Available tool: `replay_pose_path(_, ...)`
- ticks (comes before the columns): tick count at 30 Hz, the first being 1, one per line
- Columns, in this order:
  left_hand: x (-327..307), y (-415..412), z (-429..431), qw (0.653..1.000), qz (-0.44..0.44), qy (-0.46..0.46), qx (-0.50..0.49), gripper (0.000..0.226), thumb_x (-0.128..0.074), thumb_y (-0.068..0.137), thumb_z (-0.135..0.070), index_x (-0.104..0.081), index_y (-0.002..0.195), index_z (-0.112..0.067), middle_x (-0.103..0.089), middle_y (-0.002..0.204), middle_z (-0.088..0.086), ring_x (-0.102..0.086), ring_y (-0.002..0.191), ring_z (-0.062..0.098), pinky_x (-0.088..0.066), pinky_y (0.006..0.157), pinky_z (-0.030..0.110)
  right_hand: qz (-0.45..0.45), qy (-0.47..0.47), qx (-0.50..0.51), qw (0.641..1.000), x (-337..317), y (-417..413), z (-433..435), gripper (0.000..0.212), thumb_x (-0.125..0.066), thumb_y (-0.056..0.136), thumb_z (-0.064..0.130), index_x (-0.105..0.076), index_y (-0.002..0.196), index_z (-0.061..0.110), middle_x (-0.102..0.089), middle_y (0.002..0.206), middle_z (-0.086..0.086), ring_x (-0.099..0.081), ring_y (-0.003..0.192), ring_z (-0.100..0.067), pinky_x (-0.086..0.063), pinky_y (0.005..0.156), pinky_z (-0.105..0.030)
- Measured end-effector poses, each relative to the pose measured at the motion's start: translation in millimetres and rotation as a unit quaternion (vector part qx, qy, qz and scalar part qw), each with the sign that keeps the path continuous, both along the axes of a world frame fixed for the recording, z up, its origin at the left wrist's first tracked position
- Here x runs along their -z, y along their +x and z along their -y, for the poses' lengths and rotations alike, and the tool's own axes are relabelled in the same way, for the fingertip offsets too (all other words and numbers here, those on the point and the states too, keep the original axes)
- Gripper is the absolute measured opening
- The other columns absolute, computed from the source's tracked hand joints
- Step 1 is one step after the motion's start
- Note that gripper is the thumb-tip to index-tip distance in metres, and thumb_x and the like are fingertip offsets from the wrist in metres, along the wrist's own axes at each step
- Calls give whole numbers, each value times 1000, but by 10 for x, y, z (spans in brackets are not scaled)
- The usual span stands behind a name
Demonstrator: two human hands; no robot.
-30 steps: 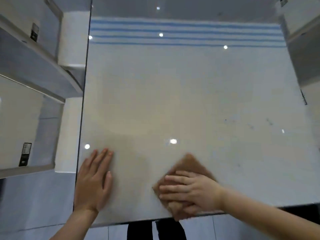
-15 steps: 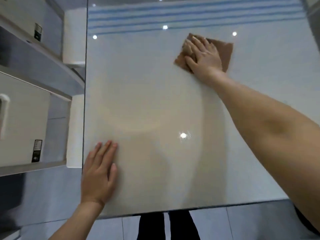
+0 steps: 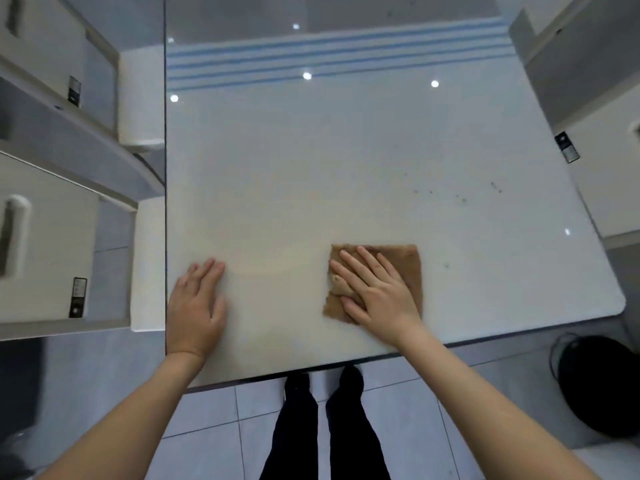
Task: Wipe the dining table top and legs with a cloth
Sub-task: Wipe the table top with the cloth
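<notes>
The glossy white dining table top [image 3: 346, 168] fills the middle of the view, with blue stripes across its far end. A folded brown cloth [image 3: 410, 268] lies flat on it near the front edge. My right hand [image 3: 375, 292] presses down on the cloth with straight, spread fingers. Flat on the bare table at the front left corner rests my left hand [image 3: 195, 306], holding nothing. A few small dark specks [image 3: 460, 197] dot the top to the right of the cloth. The table legs are hidden.
White chairs [image 3: 145, 265] and pale cabinets [image 3: 52, 237] stand close along the table's left edge. More cabinets [image 3: 595, 150] are at the right. A black round object [image 3: 602, 389] sits on the tiled floor at the front right. My legs [image 3: 322, 427] stand at the front edge.
My right hand has drawn the cloth back from the far striped end to the front of the table. My left hand has stayed flat at the front left corner.
</notes>
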State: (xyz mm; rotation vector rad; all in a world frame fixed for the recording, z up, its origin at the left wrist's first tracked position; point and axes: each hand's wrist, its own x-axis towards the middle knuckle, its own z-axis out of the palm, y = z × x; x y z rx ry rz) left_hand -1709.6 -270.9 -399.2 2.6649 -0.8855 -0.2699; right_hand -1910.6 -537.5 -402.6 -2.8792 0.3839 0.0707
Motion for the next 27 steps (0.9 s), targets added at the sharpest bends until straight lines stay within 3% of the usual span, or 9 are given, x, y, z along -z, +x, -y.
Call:
replay_pose_path(3, -250, 39, 324, 999, 32, 25, -35, 52, -37, 78, -32, -64, 115, -7, -60, 123, 16, -55, 107, 39, -43, 96, 49, 8, 3, 2, 1000, 20, 7, 6, 62, -50, 90, 45, -36, 149, 32, -31, 157, 9, -22, 148, -17, -21, 119, -42)
replay_pose_path(6, -379, 4, 881, 997, 67, -24, 26, 54, -39, 84, -31, -55, 132, -11, -53, 136, 14, -46, 123, 32, -37, 106, 51, 29, 5, 8, 1000, 39, -11, 10, 62, -51, 90, 45, -37, 149, 32, -32, 157, 9, -23, 148, -17, -22, 119, -41)
replay_pose_path(8, -334, -65, 1336, 993, 47, -41, 98, 58, -36, 88, -33, -44, 143, -15, -45, 147, 11, -39, 136, 31, -30, 112, 51, 31, 3, 6, 999, 51, -11, 20, 63, -51, 90, 46, -37, 149, 31, -32, 157, 8, -23, 148, -17, -21, 119, -42)
replay_pose_path(14, -12, -151, 2594, 975, 15, 18, 219, 62, -21, 90, -38, -33, 149, -22, -34, 155, 3, -27, 145, 29, -17, 118, 48, 33, 4, 5, 999, 78, -16, 16, 64, -50, 89, 46, -38, 149, 27, -34, 156, 5, -22, 148, -19, -18, 121, -40)
replay_pose_path(17, 126, -108, 2769, 975, 26, 48, 214, 64, -16, 89, -39, -29, 150, -23, -29, 158, 1, -20, 147, 27, -12, 119, 46, 39, 0, 3, 999, 80, -146, 40, 62, -50, 90, 46, -40, 148, 26, -35, 156, 5, -22, 148, -19, -15, 121, -38)
replay_pose_path(23, 147, -86, 2765, 980, 19, 19, 199, 58, -29, 92, -35, -33, 148, -25, -32, 156, -1, -22, 147, 24, -14, 120, 44, 18, -18, -13, 1000, 57, -524, 159, 63, -53, 90, 47, -38, 149, 29, -30, 158, 8, -20, 149, -19, -19, 119, -39)
replay_pose_path(27, 141, -78, 2775, 983, 12, 10, 185, 59, -32, 90, -34, -38, 147, -19, -39, 153, -1, -29, 145, 23, -15, 120, 41, 3, -5, -96, 995, 99, -510, 465, 70, -55, 86, 51, -35, 150, 31, -27, 159, 9, -18, 149, -18, -19, 120, -39)
